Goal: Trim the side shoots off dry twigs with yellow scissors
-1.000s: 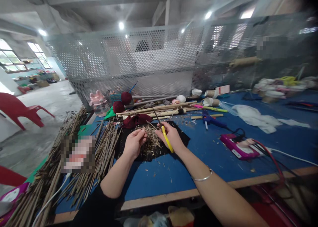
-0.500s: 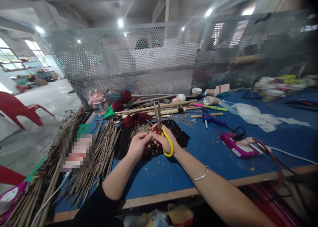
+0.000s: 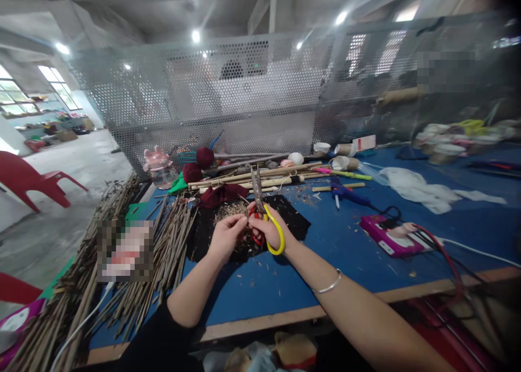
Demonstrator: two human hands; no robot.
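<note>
Left hand beside right hand

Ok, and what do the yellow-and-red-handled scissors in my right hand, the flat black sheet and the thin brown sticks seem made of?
Scissors: likely metal blades, grey and mottled; the evenly bright loops look like smooth plastic. Black sheet: perhaps cloth, matte with uneven edges. Brown sticks: apparently dried plant stems or twigs, dull and irregular.

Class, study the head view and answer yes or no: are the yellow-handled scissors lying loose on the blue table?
No, the scissors are held in the person's right hand.
</note>
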